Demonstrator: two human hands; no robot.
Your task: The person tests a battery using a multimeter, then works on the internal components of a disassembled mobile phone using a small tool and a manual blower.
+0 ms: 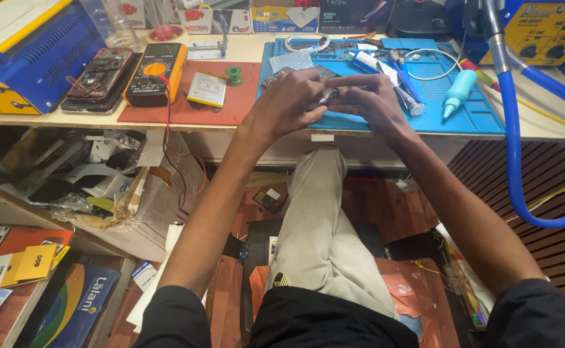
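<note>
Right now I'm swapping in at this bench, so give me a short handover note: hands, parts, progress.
Left hand and right hand meet over the blue work mat, together gripping a small dark part, mostly hidden by the fingers.
Opened phone, multimeter and flat battery lie to the left; the last two on the red mat.
Progress: cannot tell, since the part is hidden.

An electronics repair workshop: multimeter [154, 72], opened phone [99, 74], blue work mat [469, 119], soldering station [547, 32].
</note>
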